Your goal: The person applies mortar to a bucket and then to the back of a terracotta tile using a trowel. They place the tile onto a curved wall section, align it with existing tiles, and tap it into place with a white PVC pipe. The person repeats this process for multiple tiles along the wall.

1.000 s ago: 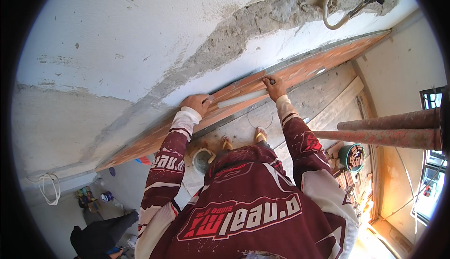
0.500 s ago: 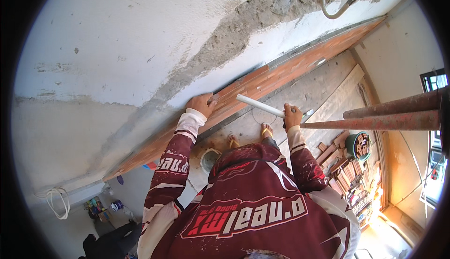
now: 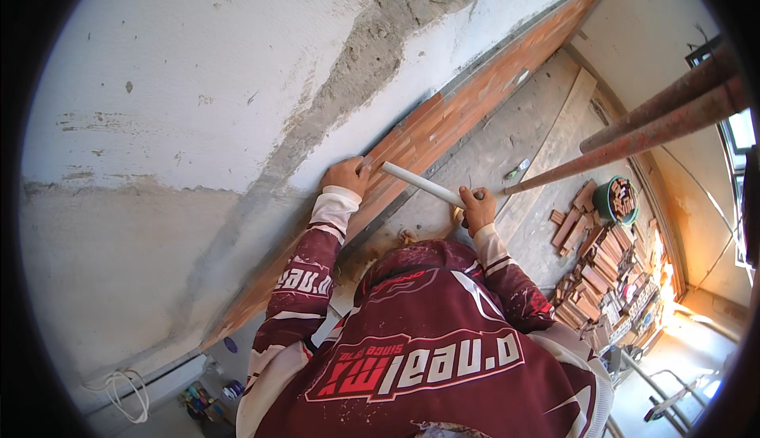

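My left hand [image 3: 345, 175] rests against the strip of orange brick tiles [image 3: 475, 81] on the white wall, its fingers curled round something I cannot make out. My right hand [image 3: 477, 210] grips one end of a straight white tube or bar [image 3: 423, 184], which points diagonally toward the left hand and the tiles, its far end near my left fingers. Above the tile strip a rough grey channel [image 3: 356, 70] is cut into the plaster.
Two rusty red steel tubes [image 3: 602, 161] cross at the right. Below lie a wooden plank [image 3: 562, 133], a small tool [image 3: 517, 170], piled tile pieces [image 3: 598, 276] and a green bucket [image 3: 616, 199] of fragments. Metal bars [image 3: 665, 394] stand lower right; white cable [image 3: 127, 394] hangs lower left.
My right hand has left the tile strip and moved down and right, bringing the white bar to a diagonal. My left hand stays at the tiles. The view has turned, showing more piled tiles.
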The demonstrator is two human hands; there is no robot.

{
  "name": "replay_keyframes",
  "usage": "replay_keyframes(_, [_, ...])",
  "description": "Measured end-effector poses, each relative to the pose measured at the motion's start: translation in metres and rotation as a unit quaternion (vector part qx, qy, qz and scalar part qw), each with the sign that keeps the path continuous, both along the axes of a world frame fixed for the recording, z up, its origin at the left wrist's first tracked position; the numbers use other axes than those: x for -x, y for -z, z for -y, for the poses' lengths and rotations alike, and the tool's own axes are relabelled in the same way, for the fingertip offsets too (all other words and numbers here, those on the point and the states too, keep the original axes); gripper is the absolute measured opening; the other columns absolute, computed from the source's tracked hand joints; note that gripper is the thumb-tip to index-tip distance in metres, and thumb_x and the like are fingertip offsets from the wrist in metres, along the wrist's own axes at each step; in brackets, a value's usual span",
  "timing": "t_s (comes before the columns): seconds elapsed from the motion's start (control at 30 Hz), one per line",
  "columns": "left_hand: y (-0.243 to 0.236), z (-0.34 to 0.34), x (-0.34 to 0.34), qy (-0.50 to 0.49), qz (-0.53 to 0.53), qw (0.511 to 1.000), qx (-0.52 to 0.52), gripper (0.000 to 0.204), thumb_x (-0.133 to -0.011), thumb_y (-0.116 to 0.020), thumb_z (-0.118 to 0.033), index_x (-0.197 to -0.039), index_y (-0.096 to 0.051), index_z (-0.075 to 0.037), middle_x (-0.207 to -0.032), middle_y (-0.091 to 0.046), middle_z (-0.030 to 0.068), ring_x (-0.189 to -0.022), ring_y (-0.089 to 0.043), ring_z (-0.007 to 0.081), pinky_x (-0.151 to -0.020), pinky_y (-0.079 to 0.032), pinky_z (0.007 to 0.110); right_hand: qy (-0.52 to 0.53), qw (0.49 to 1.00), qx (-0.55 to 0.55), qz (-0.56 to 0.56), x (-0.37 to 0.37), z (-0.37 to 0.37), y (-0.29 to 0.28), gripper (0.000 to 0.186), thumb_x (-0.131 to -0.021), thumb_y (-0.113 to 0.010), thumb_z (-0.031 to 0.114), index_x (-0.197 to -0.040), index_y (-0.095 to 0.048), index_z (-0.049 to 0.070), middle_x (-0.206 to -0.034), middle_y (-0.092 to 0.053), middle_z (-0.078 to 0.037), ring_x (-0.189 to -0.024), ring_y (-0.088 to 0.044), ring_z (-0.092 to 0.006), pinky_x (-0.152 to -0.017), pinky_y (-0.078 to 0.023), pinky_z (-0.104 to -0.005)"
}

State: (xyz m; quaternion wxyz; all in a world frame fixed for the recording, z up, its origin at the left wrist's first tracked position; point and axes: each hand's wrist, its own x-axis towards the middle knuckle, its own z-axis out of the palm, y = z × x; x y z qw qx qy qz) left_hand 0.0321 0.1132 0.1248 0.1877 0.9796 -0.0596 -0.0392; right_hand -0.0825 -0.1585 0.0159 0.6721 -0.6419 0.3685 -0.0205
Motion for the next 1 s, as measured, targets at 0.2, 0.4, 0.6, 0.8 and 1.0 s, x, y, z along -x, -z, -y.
replay_keyframes(0.2, [-0.004,0.003,0.000,0.001,-0.023,1.000,-0.017,0.028,-0.083,-0.061,-0.029,-0.101,-0.067,-0.008,-0.097,-0.065,0.0182,-0.090,-0.062,0.0373,-0.077,-0.050,0.043,0.036,0.997,0.066,0.025,0.021,-0.024,0.008,0.028,-0.079,-0.072,0.023,-0.078,-0.052,0.003,-0.061,-0.049,-0.002,-0.046,-0.045,-0.0107,-0.041,-0.037,-0.0256])
replay_keyframes(0.4, [-0.008,0.006,-0.001,0.005,-0.048,0.998,-0.031,0.026,-0.084,-0.061,-0.030,-0.097,-0.066,-0.008,-0.094,-0.065,0.0184,-0.088,-0.062,0.0386,-0.075,-0.050,0.045,0.129,0.990,0.009,0.048,0.035,-0.030,0.001,0.028,-0.080,-0.072,0.023,-0.079,-0.053,0.003,-0.062,-0.050,-0.002,-0.048,-0.046,-0.0101,-0.042,-0.037,-0.0263])
replay_keyframes(0.6, [-0.011,0.007,0.001,0.001,-0.048,0.998,-0.038,0.026,-0.085,-0.060,-0.030,-0.099,-0.066,-0.009,-0.095,-0.066,0.0170,-0.089,-0.063,0.0373,-0.076,-0.050,0.044,0.098,0.994,0.014,-0.048,0.039,-0.035,-0.013,0.031,-0.079,-0.071,0.027,-0.085,-0.057,0.000,-0.071,-0.060,-0.010,-0.058,-0.059,-0.0172,-0.049,-0.047,-0.0304])
replay_keyframes(0.8, [-0.006,0.007,-0.002,-0.007,-0.055,0.998,-0.039,0.027,-0.084,-0.061,-0.031,-0.101,-0.067,-0.011,-0.097,-0.067,0.0147,-0.090,-0.064,0.0349,-0.077,-0.050,0.043,0.130,0.987,-0.091,0.034,0.034,-0.042,-0.029,0.030,-0.082,-0.069,0.023,-0.085,-0.050,0.000,-0.078,-0.053,-0.008,-0.055,-0.054,-0.0140,-0.042,-0.050,-0.0237])
replay_keyframes(1.0, [-0.005,0.008,-0.001,0.005,-0.028,0.999,-0.039,0.027,-0.083,-0.061,-0.032,-0.097,-0.068,-0.010,-0.092,-0.068,0.0141,-0.086,-0.064,0.0347,-0.075,-0.050,0.043,0.134,0.986,-0.094,0.012,0.032,-0.032,-0.027,0.029,-0.082,-0.070,0.022,-0.085,-0.049,0.003,-0.075,-0.052,-0.007,-0.053,-0.053,-0.0133,-0.041,-0.048,-0.0238])
